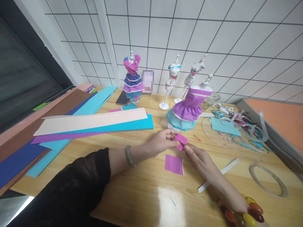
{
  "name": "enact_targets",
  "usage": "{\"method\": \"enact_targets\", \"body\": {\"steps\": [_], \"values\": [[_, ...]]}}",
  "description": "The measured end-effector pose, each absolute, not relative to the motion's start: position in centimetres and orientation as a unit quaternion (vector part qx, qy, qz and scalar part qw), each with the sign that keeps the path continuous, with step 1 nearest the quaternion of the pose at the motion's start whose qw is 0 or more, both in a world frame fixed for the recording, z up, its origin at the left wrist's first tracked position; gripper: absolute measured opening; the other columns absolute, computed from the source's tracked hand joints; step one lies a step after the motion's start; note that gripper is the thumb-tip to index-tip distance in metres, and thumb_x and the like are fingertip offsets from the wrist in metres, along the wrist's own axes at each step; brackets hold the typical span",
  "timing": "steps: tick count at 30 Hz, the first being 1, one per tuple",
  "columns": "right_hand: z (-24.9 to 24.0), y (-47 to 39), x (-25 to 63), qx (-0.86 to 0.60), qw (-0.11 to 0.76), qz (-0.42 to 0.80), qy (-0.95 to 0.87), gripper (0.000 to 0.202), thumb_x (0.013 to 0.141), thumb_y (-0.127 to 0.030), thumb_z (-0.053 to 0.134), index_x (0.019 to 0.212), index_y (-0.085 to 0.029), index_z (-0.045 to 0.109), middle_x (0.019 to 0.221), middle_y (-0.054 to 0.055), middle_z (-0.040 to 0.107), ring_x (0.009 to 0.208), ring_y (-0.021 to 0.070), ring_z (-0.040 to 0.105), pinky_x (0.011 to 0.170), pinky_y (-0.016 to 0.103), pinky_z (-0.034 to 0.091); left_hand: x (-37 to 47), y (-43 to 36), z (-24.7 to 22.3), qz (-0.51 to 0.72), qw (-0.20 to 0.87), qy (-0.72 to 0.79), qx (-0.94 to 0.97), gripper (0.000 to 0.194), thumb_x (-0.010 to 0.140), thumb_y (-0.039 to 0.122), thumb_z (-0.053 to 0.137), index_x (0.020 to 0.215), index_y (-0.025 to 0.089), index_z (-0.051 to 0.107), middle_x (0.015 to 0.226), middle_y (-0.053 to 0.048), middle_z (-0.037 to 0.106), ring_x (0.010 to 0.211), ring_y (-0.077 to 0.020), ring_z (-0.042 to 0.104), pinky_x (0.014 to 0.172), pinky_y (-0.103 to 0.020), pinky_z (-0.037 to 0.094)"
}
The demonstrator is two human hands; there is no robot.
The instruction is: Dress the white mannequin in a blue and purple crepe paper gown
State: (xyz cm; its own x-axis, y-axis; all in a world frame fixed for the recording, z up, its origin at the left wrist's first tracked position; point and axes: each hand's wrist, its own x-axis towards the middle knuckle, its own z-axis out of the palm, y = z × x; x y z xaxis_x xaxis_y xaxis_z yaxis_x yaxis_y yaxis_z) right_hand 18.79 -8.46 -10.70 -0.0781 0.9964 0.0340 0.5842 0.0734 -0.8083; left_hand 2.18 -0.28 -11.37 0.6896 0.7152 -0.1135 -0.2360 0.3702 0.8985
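Note:
Between my two hands, just above the wooden table, is a small bright pink piece of crepe paper (181, 139). My left hand (164, 140) pinches its left side between thumb and fingers. At its lower right edge, the thumb and fingertips of my right hand (196, 157) close on the same piece. A purple-pink square of crepe paper (174, 164) with a pale right edge lies flat below my hands. Directly behind them stands a small dress form in a purple and light blue paper dress (190, 102).
Two bare dress forms (173, 77) and one in a tiered dress (133, 80) stand near the tiled wall. Long crepe paper strips (94, 121) cover the left side. Scraps (246, 123), a tape roll (268, 180) and a white strip (219, 175) lie at right.

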Motion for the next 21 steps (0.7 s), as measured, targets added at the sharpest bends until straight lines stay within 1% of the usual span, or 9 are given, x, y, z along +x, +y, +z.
{"method": "enact_targets", "body": {"steps": [3,6,9,11,14,16,21], "values": [[-10.87,-8.46,18.87,-0.598,0.321,0.331,-0.655,0.046,0.094,-0.056,0.039,0.064,-0.022,0.045,0.059,-0.002,0.045,0.055,0.0140,0.040,0.054,0.026,0.035,2.17,-0.36,-11.29,0.304,0.780,0.264,0.480,0.030,0.068,0.018,0.077,0.093,0.011,0.061,0.096,-0.011,0.071,0.084,-0.0157,0.066,0.085,-0.035,0.048],[-10.94,-8.48,18.91,-0.596,0.327,0.339,-0.650,0.047,0.093,-0.058,0.038,0.065,-0.022,0.045,0.060,-0.002,0.043,0.057,0.0140,0.038,0.054,0.026,0.034,2.18,-0.47,-11.56,0.304,0.783,0.271,0.470,0.036,0.065,0.022,0.081,0.093,0.012,0.061,0.096,-0.010,0.070,0.086,-0.0159,0.066,0.087,-0.035,0.047],[-11.00,-8.49,18.91,-0.600,0.333,0.349,-0.638,0.049,0.092,-0.062,0.039,0.069,-0.021,0.050,0.062,-0.002,0.041,0.057,0.0140,0.037,0.054,0.026,0.033,2.18,-0.50,-11.97,0.297,0.798,0.266,0.452,0.043,0.062,0.025,0.084,0.096,0.013,0.060,0.096,-0.008,0.070,0.086,-0.0149,0.066,0.088,-0.035,0.047],[-11.04,-8.47,18.87,-0.607,0.335,0.364,-0.622,0.050,0.090,-0.065,0.039,0.072,-0.020,0.052,0.061,-0.003,0.038,0.056,0.0136,0.034,0.053,0.027,0.031,2.18,-0.43,-12.15,0.292,0.799,0.267,0.453,0.046,0.063,0.026,0.084,0.098,0.013,0.059,0.097,-0.008,0.070,0.086,-0.0147,0.066,0.088,-0.035,0.047],[-11.04,-8.40,18.73,-0.612,0.337,0.396,-0.596,0.052,0.089,-0.069,0.039,0.066,-0.022,0.044,0.059,-0.004,0.031,0.054,0.0125,0.029,0.050,0.027,0.027,2.18,-0.26,-12.12,0.293,0.789,0.276,0.463,0.045,0.064,0.025,0.083,0.100,0.014,0.058,0.098,-0.008,0.069,0.088,-0.0151,0.066,0.088,-0.035,0.047],[-11.02,-8.34,18.62,-0.609,0.343,0.414,-0.583,0.054,0.088,-0.070,0.038,0.063,-0.023,0.039,0.059,-0.005,0.029,0.053,0.0121,0.028,0.050,0.027,0.025,2.21,-0.18,-11.96,0.300,0.786,0.279,0.463,0.043,0.066,0.023,0.082,0.100,0.014,0.058,0.098,-0.009,0.069,0.088,-0.0155,0.065,0.087,-0.035,0.047],[-11.00,-8.33,18.48,-0.599,0.343,0.452,-0.565,0.056,0.085,-0.073,0.040,0.061,-0.023,0.036,0.058,-0.005,0.028,0.053,0.0117,0.026,0.050,0.027,0.024,2.36,-0.19,-11.83,0.309,0.785,0.276,0.459,0.037,0.067,0.018,0.080,0.097,0.013,0.058,0.097,-0.009,0.068,0.085,-0.0142,0.065,0.083,-0.033,0.049]]}}
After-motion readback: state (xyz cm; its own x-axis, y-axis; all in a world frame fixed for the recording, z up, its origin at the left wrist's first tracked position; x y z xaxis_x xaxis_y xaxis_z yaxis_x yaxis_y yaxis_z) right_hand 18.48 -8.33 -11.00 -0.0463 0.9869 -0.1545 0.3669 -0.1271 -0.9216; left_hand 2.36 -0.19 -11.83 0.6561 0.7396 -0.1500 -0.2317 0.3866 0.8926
